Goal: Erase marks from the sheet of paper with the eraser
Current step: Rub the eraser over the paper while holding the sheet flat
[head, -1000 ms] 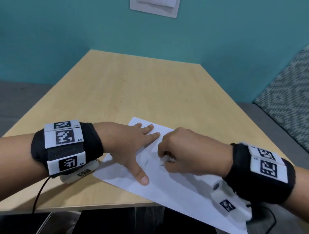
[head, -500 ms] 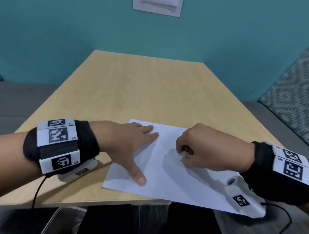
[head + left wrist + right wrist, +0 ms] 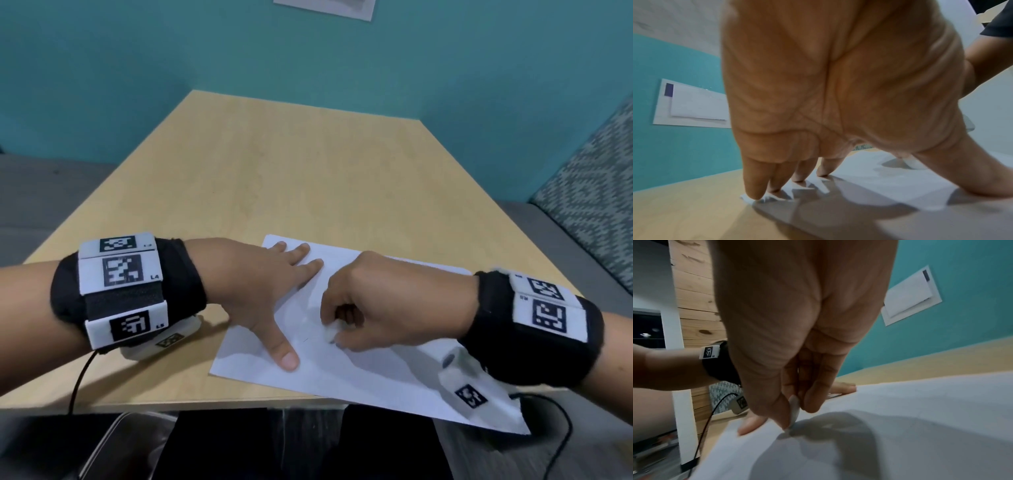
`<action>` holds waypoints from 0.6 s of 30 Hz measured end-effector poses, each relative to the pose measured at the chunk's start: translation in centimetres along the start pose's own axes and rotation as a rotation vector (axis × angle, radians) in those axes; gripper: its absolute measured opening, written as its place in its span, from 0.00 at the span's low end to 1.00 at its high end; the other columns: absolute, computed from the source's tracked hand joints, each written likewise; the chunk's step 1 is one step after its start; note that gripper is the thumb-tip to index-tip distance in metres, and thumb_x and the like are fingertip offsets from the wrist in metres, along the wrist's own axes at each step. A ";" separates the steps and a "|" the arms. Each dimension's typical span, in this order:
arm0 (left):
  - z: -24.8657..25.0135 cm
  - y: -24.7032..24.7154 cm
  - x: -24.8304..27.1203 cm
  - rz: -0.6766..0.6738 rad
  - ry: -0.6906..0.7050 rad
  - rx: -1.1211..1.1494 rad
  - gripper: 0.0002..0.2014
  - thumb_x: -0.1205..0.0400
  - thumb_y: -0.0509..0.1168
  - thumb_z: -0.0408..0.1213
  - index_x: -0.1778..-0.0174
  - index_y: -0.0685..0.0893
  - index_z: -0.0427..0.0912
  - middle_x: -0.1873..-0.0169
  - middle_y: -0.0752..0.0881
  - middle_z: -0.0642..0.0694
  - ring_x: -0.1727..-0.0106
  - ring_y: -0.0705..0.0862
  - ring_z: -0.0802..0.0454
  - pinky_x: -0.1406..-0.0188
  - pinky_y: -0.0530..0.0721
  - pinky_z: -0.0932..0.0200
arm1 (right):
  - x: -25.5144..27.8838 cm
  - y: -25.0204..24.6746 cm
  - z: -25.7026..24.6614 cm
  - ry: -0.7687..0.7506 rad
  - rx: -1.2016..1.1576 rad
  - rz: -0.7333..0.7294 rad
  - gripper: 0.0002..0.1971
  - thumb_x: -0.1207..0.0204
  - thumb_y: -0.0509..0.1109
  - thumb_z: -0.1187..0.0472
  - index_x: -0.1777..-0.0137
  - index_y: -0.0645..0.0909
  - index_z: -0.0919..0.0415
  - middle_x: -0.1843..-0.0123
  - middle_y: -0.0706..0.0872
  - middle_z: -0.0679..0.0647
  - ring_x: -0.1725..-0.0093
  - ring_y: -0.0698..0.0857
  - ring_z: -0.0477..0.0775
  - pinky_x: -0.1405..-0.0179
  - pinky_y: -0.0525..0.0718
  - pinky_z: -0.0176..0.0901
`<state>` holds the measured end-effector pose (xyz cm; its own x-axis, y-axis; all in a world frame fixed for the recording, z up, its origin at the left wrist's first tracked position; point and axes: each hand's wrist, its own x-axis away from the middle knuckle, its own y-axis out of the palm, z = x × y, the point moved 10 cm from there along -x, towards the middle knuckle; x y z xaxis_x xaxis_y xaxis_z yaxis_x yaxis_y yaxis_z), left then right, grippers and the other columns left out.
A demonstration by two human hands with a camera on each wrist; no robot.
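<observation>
Right hand [image 3: 373,308] pinches the eraser [image 3: 330,333], its tip on the paper [image 3: 376,377] mid-sheet. Left hand [image 3: 260,291], fingers flat and spread, pins the paper's left edge. A faint mark [image 3: 306,340] remains beside the eraser; erasing looks unfinished.

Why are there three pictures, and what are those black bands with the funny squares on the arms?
It is a person, not a machine. One camera sits on the head and looks down; one sits on each wrist band, looking along the palm. The squares are printed black-and-white patterns. On the wooden table lies a sheet of paper. The left hand presses it flat with spread fingers. The right hand pinches a small white eraser against the paper.
</observation>
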<state>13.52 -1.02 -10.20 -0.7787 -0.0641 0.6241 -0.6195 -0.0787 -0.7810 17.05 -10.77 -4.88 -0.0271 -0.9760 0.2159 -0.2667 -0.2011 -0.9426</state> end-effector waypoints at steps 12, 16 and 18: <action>0.1 0.0 0.1 -0.017 -0.016 -0.026 0.76 0.37 0.73 0.83 0.09 0.25 0.63 0.10 0.24 0.58 0.05 0.34 0.47 0.09 0.61 0.34 | -0.5 0.0 -0.4 0.028 0.064 -0.014 0.09 0.25 0.77 0.52 0.46 0.89 0.48 0.60 0.89 0.43 0.61 0.84 0.44 0.57 0.87 0.45; -0.1 0.1 0.1 -0.011 -0.015 0.005 0.77 0.39 0.74 0.85 0.10 0.24 0.66 0.09 0.25 0.60 0.05 0.35 0.49 0.08 0.59 0.34 | -1.8 -2.0 3.5 0.170 0.106 0.106 0.09 0.24 0.76 0.52 0.46 0.90 0.51 0.60 0.89 0.44 0.59 0.87 0.47 0.55 0.90 0.51; -0.1 0.0 0.2 -0.016 -0.022 -0.004 0.77 0.38 0.74 0.84 0.09 0.25 0.65 0.09 0.26 0.60 0.05 0.35 0.50 0.08 0.59 0.35 | -1.4 -2.3 3.8 0.177 0.060 0.094 0.10 0.23 0.78 0.51 0.45 0.91 0.51 0.62 0.90 0.42 0.59 0.88 0.43 0.55 0.90 0.45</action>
<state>13.32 -0.98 -10.10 -0.7665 -0.0848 0.6366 -0.6321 -0.0759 -0.7712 21.38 -9.27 -3.99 -0.2194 -0.9620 0.1628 -0.1968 -0.1198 -0.9731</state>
